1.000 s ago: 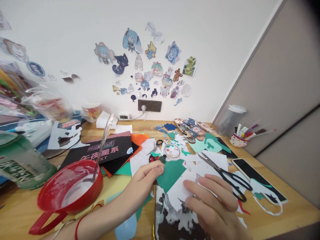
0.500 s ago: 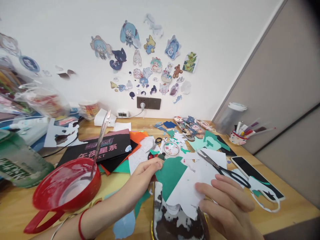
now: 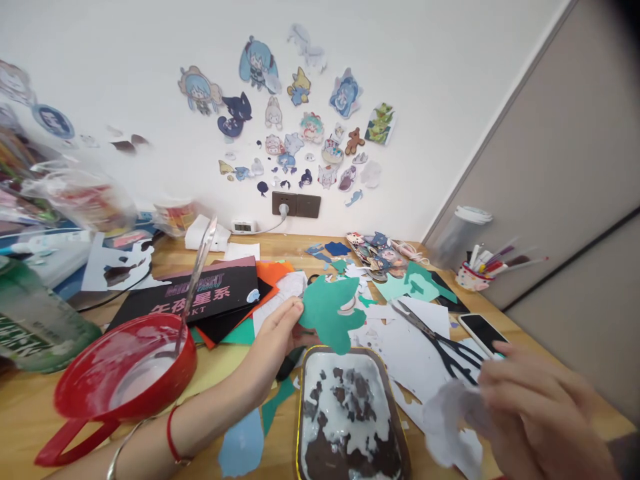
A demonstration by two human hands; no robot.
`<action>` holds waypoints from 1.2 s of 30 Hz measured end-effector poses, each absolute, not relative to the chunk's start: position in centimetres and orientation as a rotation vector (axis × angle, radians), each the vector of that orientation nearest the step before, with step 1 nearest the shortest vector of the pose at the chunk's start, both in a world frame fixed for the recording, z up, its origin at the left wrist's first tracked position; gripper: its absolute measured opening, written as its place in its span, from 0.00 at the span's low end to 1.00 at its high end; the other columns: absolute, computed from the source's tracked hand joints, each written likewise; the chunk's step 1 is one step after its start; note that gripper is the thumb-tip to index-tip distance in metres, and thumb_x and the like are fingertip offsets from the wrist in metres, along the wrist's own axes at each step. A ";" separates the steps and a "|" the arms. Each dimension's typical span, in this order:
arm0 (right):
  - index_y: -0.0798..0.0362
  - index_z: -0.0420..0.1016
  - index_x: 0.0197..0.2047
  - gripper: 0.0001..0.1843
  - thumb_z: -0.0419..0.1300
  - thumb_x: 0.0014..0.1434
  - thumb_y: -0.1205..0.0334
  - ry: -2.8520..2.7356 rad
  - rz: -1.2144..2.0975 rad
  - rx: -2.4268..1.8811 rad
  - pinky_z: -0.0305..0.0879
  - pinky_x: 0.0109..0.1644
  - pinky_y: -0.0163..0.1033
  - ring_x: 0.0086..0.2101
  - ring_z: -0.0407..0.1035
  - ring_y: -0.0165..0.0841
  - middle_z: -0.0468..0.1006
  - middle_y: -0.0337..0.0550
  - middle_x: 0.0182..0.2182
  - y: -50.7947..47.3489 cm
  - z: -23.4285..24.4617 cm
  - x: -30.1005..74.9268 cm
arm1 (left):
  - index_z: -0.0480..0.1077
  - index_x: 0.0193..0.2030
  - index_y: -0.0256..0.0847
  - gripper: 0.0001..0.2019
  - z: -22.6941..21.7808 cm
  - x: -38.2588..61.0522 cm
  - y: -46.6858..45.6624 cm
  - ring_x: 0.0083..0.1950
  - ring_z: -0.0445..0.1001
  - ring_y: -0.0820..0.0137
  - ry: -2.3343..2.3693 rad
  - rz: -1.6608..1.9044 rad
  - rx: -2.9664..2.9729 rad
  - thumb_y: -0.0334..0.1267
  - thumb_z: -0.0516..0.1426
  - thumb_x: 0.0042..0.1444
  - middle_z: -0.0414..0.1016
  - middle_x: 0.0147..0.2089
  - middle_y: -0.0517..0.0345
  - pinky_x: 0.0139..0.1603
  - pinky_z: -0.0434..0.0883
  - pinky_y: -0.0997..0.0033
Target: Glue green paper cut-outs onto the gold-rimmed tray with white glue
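Observation:
My left hand point(image 3: 283, 327) pinches the edge of a green paper cutout point(image 3: 333, 313) with a wavy outline, raised above the table. Just below it stands a rounded rectangular box point(image 3: 345, 420) with a gold rim and a brown top partly coated in patchy white. At the lower right, my right hand point(image 3: 543, 407) is blurred; its fingers are closed on a curved white paper piece point(image 3: 453, 423), also smeared by motion. Black-handled scissors point(image 3: 437, 340) lie on white paper beside the right hand.
A red handled bowl point(image 3: 125, 373) with white residue and a metal utensil point(image 3: 196, 280) stands left, near a green bottle point(image 3: 40, 320). A phone point(image 3: 483, 333) and a pen cup point(image 3: 473, 277) are on the right. Paper scraps and a black packet point(image 3: 200, 293) lie around.
My right hand has moved right and down, taking the white paper away from the green cutout. My left hand has shifted slightly left with the green cutout, uncovering the box top.

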State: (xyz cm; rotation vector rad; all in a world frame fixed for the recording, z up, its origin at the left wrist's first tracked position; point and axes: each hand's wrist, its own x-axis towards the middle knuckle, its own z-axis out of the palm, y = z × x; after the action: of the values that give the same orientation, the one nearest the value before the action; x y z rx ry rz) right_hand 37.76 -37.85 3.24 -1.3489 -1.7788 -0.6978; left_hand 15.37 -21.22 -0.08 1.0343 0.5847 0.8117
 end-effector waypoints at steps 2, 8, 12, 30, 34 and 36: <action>0.49 0.68 0.36 0.05 0.53 0.59 0.67 -1.867 -0.602 -1.494 0.66 0.44 0.42 0.37 0.68 0.36 0.73 0.42 0.30 -37.1 3.2 39.5 | 0.63 0.36 0.40 0.14 -0.4 15.4 -21.5 0.39 0.71 0.70 0.633 0.823 1.090 0.49 0.51 0.59 0.65 0.32 0.62 0.42 0.72 0.69; 0.49 0.68 0.46 0.11 0.52 0.61 0.59 -1.953 0.085 -2.017 0.70 0.35 0.37 0.33 0.72 0.34 0.76 0.41 0.33 -34.7 -0.8 43.1 | 0.63 0.29 0.38 0.18 -0.8 15.4 -21.7 0.34 0.73 0.70 0.707 0.774 1.181 0.53 0.56 0.52 0.67 0.32 0.61 0.38 0.72 0.70; 0.50 0.73 0.43 0.12 0.57 0.55 0.62 -1.952 0.149 -2.111 0.70 0.41 0.41 0.39 0.73 0.38 0.77 0.45 0.39 -34.1 -3.4 43.9 | 0.65 0.30 0.37 0.18 -1.1 15.6 -21.6 0.32 0.74 0.67 0.736 0.727 1.144 0.53 0.57 0.49 0.67 0.30 0.61 0.37 0.73 0.68; 0.53 0.74 0.36 0.16 0.49 0.65 0.55 -1.791 0.507 -1.703 0.68 0.43 0.37 0.37 0.71 0.32 0.77 0.42 0.35 -31.6 1.1 36.3 | 0.59 0.28 0.39 0.19 -2.1 15.8 -21.8 0.26 0.74 0.68 0.710 0.623 1.126 0.54 0.58 0.47 0.59 0.20 0.67 0.29 0.70 0.71; 0.53 0.73 0.30 0.13 0.54 0.61 0.55 -1.691 0.570 -1.700 0.66 0.41 0.36 0.33 0.70 0.31 0.76 0.39 0.30 -31.3 1.0 35.2 | 0.59 0.28 0.39 0.19 -2.1 15.8 -21.9 0.26 0.73 0.69 0.725 0.615 1.174 0.54 0.56 0.49 0.62 0.21 0.65 0.29 0.70 0.72; 0.54 0.72 0.29 0.15 0.54 0.61 0.54 -1.635 0.601 -1.714 0.65 0.40 0.36 0.33 0.70 0.31 0.75 0.39 0.28 -31.4 0.6 35.3 | 0.60 0.30 0.39 0.18 -2.0 15.7 -22.0 0.26 0.73 0.70 0.745 0.606 1.215 0.54 0.55 0.50 0.67 0.21 0.62 0.30 0.70 0.72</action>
State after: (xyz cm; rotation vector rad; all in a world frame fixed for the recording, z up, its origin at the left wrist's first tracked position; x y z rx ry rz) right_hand 35.27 -31.44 0.61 -1.7137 -1.6352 0.6012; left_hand 15.71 -21.98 -2.00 1.2147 0.7453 0.6061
